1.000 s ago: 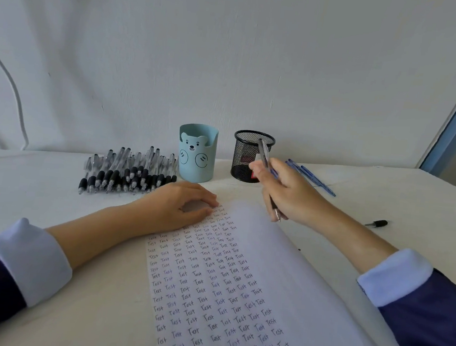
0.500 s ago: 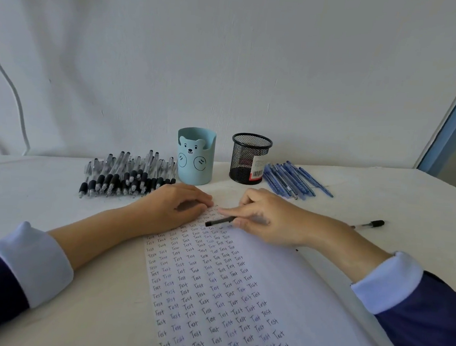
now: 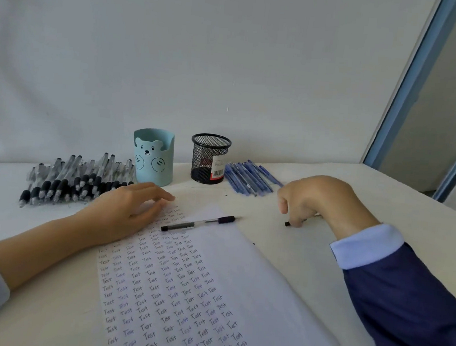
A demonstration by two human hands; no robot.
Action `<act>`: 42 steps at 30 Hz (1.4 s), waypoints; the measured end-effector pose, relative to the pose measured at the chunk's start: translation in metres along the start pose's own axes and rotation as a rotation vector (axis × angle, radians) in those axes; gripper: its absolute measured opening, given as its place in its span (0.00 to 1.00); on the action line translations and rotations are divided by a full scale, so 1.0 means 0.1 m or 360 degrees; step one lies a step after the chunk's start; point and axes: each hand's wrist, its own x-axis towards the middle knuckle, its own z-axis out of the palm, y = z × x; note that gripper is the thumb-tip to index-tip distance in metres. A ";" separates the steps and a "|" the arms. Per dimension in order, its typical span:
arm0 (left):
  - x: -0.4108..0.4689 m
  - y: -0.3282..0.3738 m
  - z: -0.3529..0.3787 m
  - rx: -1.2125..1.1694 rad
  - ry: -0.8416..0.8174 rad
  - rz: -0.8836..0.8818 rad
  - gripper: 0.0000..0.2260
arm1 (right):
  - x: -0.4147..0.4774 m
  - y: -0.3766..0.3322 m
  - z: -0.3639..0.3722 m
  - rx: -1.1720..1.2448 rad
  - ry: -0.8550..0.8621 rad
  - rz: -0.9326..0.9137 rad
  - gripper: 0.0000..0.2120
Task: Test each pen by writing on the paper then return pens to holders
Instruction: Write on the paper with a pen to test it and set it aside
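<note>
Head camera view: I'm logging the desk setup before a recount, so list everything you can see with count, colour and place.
table: one, white, against a white wall
paper: one, white, rows of "Test" on its left part, centre front
loose pen: one, clear barrel with black end, lying across the paper's top
second pen: one, only a black tip shows, under the right hand, right of the paper
black-grip pens: pile, too many to count, clear and black, rear left
bear holder: one, light blue, rear centre
mesh holder: one, black, right of the bear holder
blue pens: small pile, blue, right of the mesh holder
left hand: resting on the paper's top left corner
right hand: fingers curled down on the second pen
</note>
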 end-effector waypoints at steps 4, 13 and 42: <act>-0.01 0.12 -0.03 0.0104 0.0199 0.0207 0.18 | 0.19 0.03 0.09 -0.0102 -0.0055 0.0029 0.09; 0.00 0.32 0.02 -0.0081 -0.0101 0.0037 0.19 | 0.16 -0.21 0.12 0.0580 0.0443 -0.0480 0.03; -0.16 -0.93 -0.81 -0.0408 0.0698 -0.1347 0.09 | 0.02 -0.97 0.19 0.1619 0.0770 -0.1251 0.29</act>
